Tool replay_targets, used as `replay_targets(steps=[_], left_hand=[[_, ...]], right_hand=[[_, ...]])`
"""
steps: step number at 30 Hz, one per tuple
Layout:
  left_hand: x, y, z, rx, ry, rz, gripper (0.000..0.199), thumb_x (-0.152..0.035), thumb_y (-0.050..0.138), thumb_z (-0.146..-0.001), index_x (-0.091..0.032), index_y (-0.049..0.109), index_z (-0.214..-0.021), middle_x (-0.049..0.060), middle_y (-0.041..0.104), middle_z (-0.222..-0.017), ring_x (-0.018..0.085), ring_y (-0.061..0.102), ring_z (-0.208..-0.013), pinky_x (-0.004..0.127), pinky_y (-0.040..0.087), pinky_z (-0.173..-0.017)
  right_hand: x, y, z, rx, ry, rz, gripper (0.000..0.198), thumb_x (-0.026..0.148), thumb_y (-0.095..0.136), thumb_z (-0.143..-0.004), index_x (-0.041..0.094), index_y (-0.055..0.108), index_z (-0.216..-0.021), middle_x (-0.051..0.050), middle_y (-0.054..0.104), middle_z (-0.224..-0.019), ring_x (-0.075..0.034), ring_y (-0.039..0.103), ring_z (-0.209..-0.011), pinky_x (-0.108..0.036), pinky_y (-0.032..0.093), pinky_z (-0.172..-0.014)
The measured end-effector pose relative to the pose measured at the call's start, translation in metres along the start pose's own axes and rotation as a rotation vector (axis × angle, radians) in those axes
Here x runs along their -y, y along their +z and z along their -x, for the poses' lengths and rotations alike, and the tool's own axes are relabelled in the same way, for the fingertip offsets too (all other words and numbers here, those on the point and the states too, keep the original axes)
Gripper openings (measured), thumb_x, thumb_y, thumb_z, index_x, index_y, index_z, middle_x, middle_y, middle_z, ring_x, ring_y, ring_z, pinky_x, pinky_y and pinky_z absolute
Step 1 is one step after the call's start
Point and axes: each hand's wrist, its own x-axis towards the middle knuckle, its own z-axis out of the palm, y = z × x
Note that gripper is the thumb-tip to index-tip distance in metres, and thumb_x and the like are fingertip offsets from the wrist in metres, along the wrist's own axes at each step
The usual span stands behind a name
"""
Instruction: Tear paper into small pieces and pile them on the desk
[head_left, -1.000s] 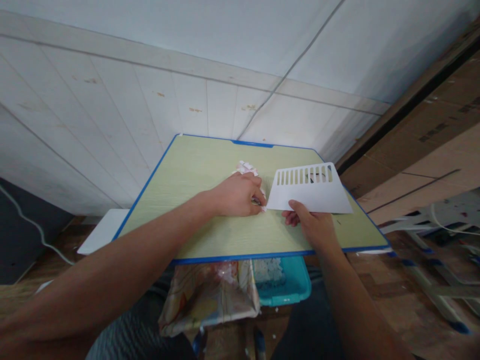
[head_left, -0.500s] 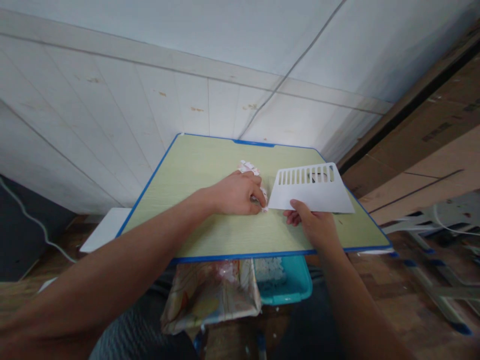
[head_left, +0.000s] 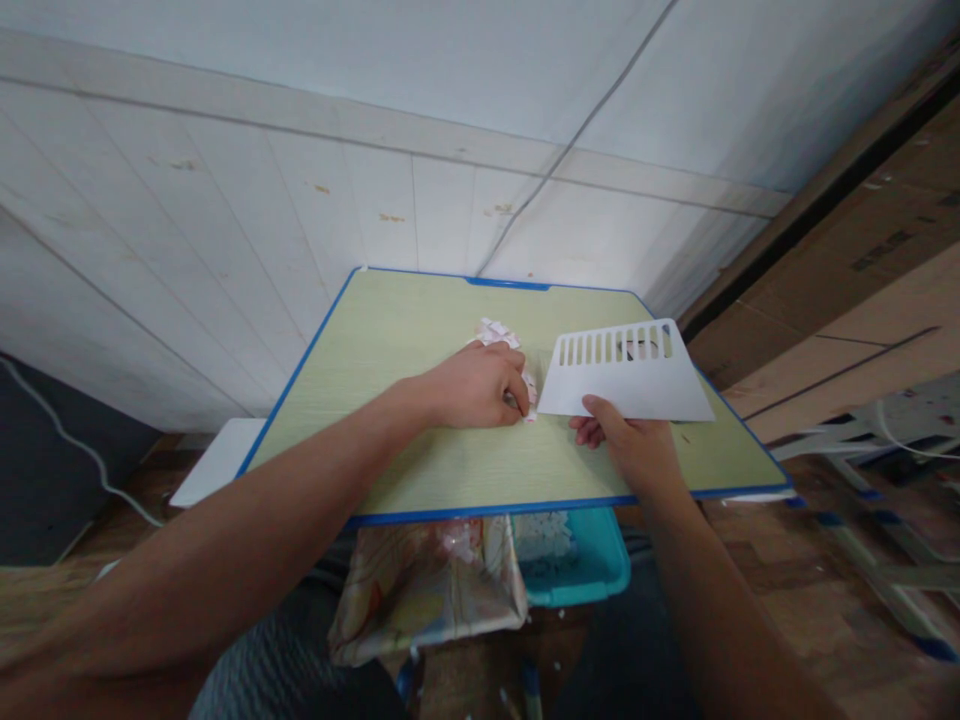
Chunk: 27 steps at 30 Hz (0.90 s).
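My left hand (head_left: 480,386) rests on the tabletop with its fingers curled and thumb near the index finger. Its fingertips are at a small heap of white and pinkish paper-like pieces (head_left: 498,332), partly covered by the hand. Whether a piece is between the fingers is hidden. In my right hand (head_left: 637,452) is a flat white card (head_left: 645,390) with a row of long slots along its far edge. My thumb lies on top of the card and the fingers are underneath. The card tilts above the table, its left corner close to the pieces.
The pale green table (head_left: 390,320) has a blue rim and stands against a white panelled wall (head_left: 375,190). Below its front edge hang a patterned cloth-lined container (head_left: 442,625) and a turquoise bin (head_left: 604,565) holding whitish pieces. Cardboard (head_left: 840,270) stands at the right.
The view has shifted slightly. My left fingertips have drawn back a little from the card's left corner. My right hand still holds the card in nearly the same place.
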Motion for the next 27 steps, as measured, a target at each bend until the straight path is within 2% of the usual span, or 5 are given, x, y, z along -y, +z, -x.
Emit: replay_targets(steps=[4,21,27], left_hand=[[0.0008,-0.0001,0.0007,-0.008,0.008,-0.003,0.019,-0.024,0.085,-0.095,-0.034,0.100,-0.102,0.006,0.084,-0.109,0.028,0.075,-0.112,0.040,0.053,-0.101],[0.0000,-0.0005,0.0000,-0.005,-0.001,-0.004,0.020,-0.024,0.086,-0.096,-0.037,0.100,-0.102,0.004,0.083,-0.106,0.026,0.074,-0.109,0.039,0.052,-0.098],[0.0012,-0.0005,-0.0001,0.001,-0.005,-0.016,0.018,-0.026,0.086,-0.096,-0.036,0.100,-0.101,0.005,0.084,-0.105,0.027,0.074,-0.111,0.039,0.052,-0.099]], right_hand=[[0.0005,0.0007,0.0001,-0.017,0.005,-0.013,0.042,0.059,0.084,-0.084,0.024,0.079,-0.061,-0.011,0.078,-0.060,-0.024,0.069,-0.052,-0.036,0.060,-0.053],[0.0014,-0.0035,0.0001,0.080,-0.032,0.074,0.050,0.067,0.083,-0.089,0.023,0.083,-0.065,-0.012,0.080,-0.064,-0.024,0.070,-0.057,-0.036,0.062,-0.060],[0.0014,-0.0008,0.0020,0.032,-0.033,0.070,0.048,0.064,0.081,-0.089,0.024,0.081,-0.063,-0.010,0.078,-0.062,-0.024,0.069,-0.056,-0.036,0.062,-0.059]])
